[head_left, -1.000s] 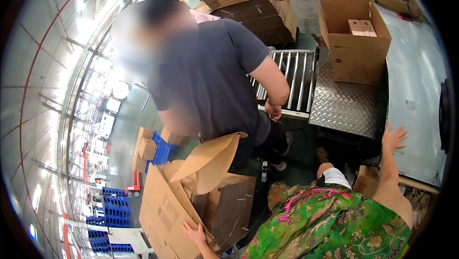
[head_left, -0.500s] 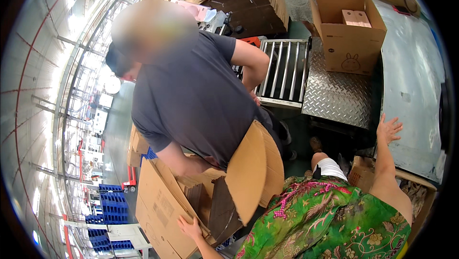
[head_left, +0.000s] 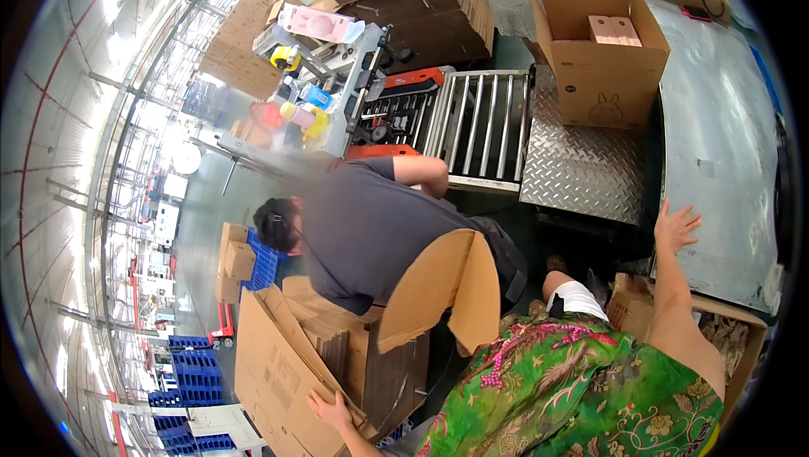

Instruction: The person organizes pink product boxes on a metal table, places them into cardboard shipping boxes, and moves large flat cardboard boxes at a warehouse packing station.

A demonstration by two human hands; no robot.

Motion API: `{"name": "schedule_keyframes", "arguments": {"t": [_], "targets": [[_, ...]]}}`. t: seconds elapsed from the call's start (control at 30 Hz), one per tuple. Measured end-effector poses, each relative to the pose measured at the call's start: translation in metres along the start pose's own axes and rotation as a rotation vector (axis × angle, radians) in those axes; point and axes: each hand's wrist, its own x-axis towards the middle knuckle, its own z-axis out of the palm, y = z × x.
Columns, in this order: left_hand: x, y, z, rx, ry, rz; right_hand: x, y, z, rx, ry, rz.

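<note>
Carton (head_left: pixel 278 381), flattened, slants at seven o'clock under the left hand (head_left: pixel 331 413), fingers spread; whether its thumb pinches, I cannot tell. At three o'clock the right hand (head_left: pixel 677 227), splayed, is at the table (head_left: pixel 720 145). Steadying seems in hand; shifting the carton would call for a firm edge grip.

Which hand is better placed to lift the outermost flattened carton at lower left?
Left, probably. The left hand is on that flattened carton, near its edge. The right hand is out on the opposite side, fingers spread, by the edge of the grey metal table, far from the carton.
</note>
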Motion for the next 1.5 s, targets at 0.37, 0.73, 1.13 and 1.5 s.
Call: {"name": "schedule_keyframes", "arguments": {"t": [0.37,0.73,1.13,1.5], "targets": [[0.000,0.007,-0.001,0.021,0.003,-0.033,-0.006,0.000,-0.014,0.004,-0.024,-0.016],[-0.003,0.031,-0.015,0.028,-0.043,-0.094,-0.003,-0.001,-0.015,0.019,-0.097,0.012],[-0.003,0.024,-0.011,0.030,-0.033,-0.067,-0.005,0.000,-0.022,0.027,-0.075,0.007],[-0.003,0.027,-0.014,0.015,-0.028,-0.079,-0.003,0.002,-0.017,0.060,-0.078,-0.001]]}}
